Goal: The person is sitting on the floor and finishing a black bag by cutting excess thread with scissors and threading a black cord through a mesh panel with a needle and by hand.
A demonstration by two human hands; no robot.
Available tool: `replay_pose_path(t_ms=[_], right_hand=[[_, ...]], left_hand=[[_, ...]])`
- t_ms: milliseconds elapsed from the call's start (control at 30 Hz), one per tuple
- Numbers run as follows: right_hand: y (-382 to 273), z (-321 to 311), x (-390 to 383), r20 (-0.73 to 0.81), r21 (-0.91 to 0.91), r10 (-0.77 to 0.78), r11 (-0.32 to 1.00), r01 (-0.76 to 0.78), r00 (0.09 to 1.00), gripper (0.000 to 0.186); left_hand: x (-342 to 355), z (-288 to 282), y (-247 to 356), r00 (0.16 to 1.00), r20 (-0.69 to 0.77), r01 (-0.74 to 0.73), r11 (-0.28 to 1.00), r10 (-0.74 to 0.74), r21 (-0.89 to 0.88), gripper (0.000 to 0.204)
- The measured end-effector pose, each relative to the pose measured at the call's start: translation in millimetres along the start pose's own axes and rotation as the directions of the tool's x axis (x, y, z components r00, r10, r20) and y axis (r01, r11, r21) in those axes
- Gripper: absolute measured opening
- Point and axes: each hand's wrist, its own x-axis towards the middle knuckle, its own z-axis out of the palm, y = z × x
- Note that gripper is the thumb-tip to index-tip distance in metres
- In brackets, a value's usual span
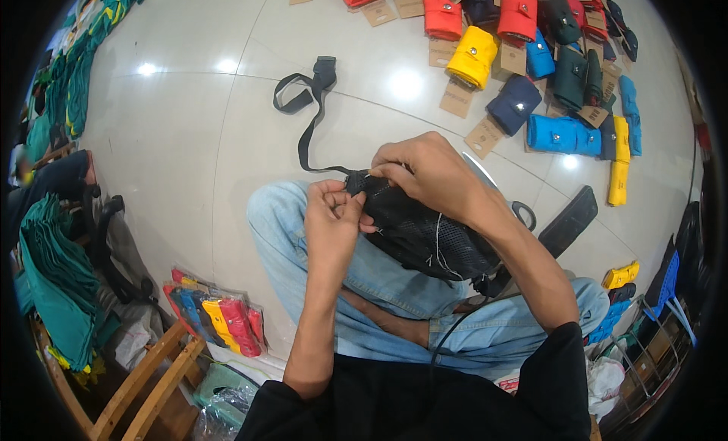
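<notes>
A black mesh bag (pixel 455 244) lies across my lap, with loose white threads hanging on its mesh. My left hand (pixel 334 206) is closed, its thumb and fingers pinching the edge of the bag near the strap end. From above, my right hand (pixel 428 168) pinches the same edge close by; whether anything small sits between its fingertips I cannot make out. A black webbing strap (pixel 307 141) runs from that corner onto the floor and ends in a black buckle (pixel 325 65). Partly hidden behind my right forearm are scissors with a black handle (pixel 523 213).
Rolled pouches in red, yellow (pixel 472 58), blue and dark green with cardboard tags spread over the tiled floor at the upper right. A long black flat object (pixel 569 221) lies right of my knees. Packed colourful pouches (pixel 220 320), wooden bars (pixel 144 380) and green cloth (pixel 61 274) are at the left.
</notes>
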Motion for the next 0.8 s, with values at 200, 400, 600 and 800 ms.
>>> replay_pose_path(t_ms=[200,400,600,800], right_hand=[[1,10,-5,-0.062,-0.070,-0.062,0.996,0.057,0.996,0.009],[0,15,-5,-0.038,-0.050,-0.135,0.990,0.133,0.990,0.009],[1,15,-2,0.030,-0.062,-0.133,0.989,0.134,0.991,0.007],[2,17,0,0.050,-0.106,-0.154,0.982,0.159,0.987,0.008]], left_hand=[[2,-6,3,0.992,0.105,0.066,0.997,-0.070,0.045,0.018],[-2,-4,9,0.988,0.109,0.111,0.994,-0.110,-0.001,0.014],[-2,-4,7,0.990,0.081,0.120,0.993,-0.119,-0.011,0.014],[-3,-3,8,0.991,0.074,0.114,0.993,-0.111,-0.036,0.014]])
